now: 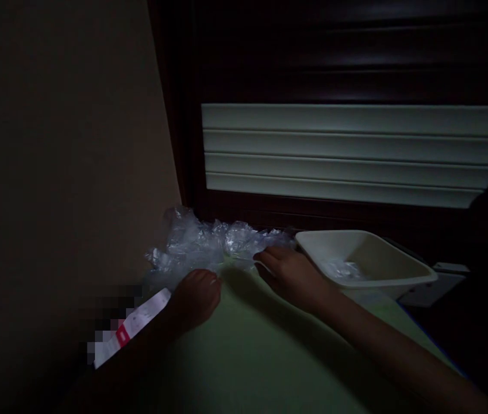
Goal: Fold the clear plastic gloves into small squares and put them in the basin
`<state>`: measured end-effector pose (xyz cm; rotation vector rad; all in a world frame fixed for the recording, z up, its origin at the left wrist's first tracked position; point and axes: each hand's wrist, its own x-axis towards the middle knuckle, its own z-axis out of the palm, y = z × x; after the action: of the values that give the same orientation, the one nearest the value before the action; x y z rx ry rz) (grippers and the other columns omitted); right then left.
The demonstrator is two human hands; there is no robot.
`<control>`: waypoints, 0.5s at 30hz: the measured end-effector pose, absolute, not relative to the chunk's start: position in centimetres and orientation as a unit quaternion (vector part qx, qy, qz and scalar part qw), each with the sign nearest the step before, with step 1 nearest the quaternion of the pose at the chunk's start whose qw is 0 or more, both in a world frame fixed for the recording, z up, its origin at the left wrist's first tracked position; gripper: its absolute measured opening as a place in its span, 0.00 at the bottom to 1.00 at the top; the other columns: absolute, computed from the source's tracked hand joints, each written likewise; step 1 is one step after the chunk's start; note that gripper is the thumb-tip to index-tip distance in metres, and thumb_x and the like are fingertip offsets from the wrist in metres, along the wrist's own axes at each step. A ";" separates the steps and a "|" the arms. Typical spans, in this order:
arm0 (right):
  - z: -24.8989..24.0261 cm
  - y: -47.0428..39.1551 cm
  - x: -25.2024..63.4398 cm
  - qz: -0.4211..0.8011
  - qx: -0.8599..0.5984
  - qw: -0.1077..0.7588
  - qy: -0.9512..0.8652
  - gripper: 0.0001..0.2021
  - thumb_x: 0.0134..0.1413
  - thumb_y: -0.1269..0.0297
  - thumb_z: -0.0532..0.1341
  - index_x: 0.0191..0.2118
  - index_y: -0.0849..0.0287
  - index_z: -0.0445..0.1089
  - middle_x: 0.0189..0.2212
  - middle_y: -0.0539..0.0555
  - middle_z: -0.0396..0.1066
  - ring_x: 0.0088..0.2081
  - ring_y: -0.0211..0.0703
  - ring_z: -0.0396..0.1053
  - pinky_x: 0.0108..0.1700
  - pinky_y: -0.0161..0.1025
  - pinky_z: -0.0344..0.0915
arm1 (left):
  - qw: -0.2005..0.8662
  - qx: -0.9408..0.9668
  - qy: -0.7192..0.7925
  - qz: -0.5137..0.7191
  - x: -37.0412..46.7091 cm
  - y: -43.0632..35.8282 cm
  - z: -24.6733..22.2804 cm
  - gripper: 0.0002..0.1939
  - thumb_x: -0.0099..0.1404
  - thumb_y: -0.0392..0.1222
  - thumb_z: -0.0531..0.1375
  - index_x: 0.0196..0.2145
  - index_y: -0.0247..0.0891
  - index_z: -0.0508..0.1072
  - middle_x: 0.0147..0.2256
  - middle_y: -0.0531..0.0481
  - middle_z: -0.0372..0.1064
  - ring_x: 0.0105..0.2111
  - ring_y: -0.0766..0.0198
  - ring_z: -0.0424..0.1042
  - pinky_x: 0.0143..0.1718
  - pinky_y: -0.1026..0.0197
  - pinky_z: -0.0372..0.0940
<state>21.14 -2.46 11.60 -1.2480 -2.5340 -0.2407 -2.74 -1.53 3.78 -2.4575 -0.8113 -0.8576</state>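
Observation:
Crumpled clear plastic bags (200, 244) lie heaped along the back left of a green surface (235, 339). My left hand (198, 293) is closed at the near edge of the heap; whatever its fingers hold, if anything, is hidden. My right hand (284, 273) reaches in from the right, beside the right end of the plastic, with its fingers bent and slightly apart and nothing visible in them. Right of that hand stands a cream basin (394, 259) with some clear plastic (342, 268) inside.
A white box with a red mark (146, 310) lies left of my left hand, beside the wall (66, 144). Behind the surface is a dark wooden panel with pale slats (334, 155). A white object (433, 287) is right of the basin.

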 end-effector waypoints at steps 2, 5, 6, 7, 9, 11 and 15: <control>10.1 -1.7 18.2 -0.068 -0.411 0.133 -0.899 0.10 0.62 0.72 0.53 0.41 0.62 0.71 0.35 0.58 0.73 0.36 0.45 0.71 0.39 0.38 0.63 | 0.225 -0.845 -0.351 -0.335 -5.7 -0.2 3.2 0.12 0.67 0.32 0.48 0.36 0.32 0.71 0.32 0.40 0.72 0.32 0.54 0.71 0.35 0.51 0.69; 8.0 1.0 14.3 -0.046 -0.408 0.115 -0.904 0.10 0.61 0.73 0.55 0.46 0.62 0.70 0.40 0.58 0.72 0.40 0.45 0.71 0.42 0.39 0.65 | 0.235 -0.805 -0.413 -0.355 -8.4 1.3 2.7 0.11 0.68 0.33 0.48 0.39 0.32 0.70 0.34 0.39 0.72 0.35 0.54 0.72 0.38 0.52 0.68; 7.4 2.1 13.2 -0.038 -0.414 0.112 -0.902 0.10 0.62 0.71 0.55 0.48 0.62 0.68 0.42 0.58 0.72 0.42 0.45 0.71 0.43 0.40 0.66 | 0.235 -0.799 -0.426 -0.352 -8.7 1.6 2.7 0.10 0.68 0.33 0.49 0.38 0.33 0.70 0.34 0.40 0.72 0.35 0.54 0.72 0.38 0.52 0.68; 6.8 3.1 12.2 -0.030 -0.420 0.108 -0.900 0.11 0.63 0.68 0.57 0.50 0.61 0.67 0.45 0.58 0.70 0.43 0.45 0.70 0.44 0.43 0.68 | 0.232 -0.797 -0.437 -0.346 -8.9 1.6 2.6 0.10 0.67 0.33 0.49 0.37 0.33 0.70 0.33 0.41 0.72 0.34 0.55 0.72 0.38 0.53 0.68; 5.8 5.0 10.7 -0.016 -0.433 0.099 -0.896 0.14 0.62 0.62 0.58 0.52 0.60 0.65 0.49 0.57 0.67 0.45 0.47 0.69 0.45 0.49 0.69 | 0.223 -0.799 -0.452 -0.326 -8.8 1.4 2.5 0.10 0.67 0.32 0.50 0.36 0.33 0.71 0.33 0.41 0.72 0.34 0.55 0.72 0.37 0.54 0.68; 4.8 6.4 9.8 0.000 -0.446 0.086 -0.891 0.15 0.62 0.61 0.59 0.52 0.60 0.65 0.50 0.57 0.66 0.45 0.47 0.69 0.45 0.50 0.69 | 0.211 -0.805 -0.464 -0.303 -8.4 0.9 2.5 0.10 0.66 0.32 0.50 0.36 0.32 0.71 0.33 0.42 0.72 0.34 0.56 0.72 0.37 0.55 0.68; 3.2 7.7 9.0 0.032 -0.461 0.066 -0.884 0.14 0.62 0.62 0.59 0.52 0.60 0.65 0.49 0.57 0.67 0.45 0.47 0.69 0.44 0.49 0.69 | 0.187 -0.804 -0.491 -0.279 -7.9 0.2 2.7 0.10 0.66 0.32 0.51 0.35 0.32 0.72 0.32 0.42 0.71 0.33 0.56 0.72 0.37 0.55 0.67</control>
<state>9.03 7.65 3.18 -1.3894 -2.6671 0.0979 -7.89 0.16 2.74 -2.2633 -1.3811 -0.7841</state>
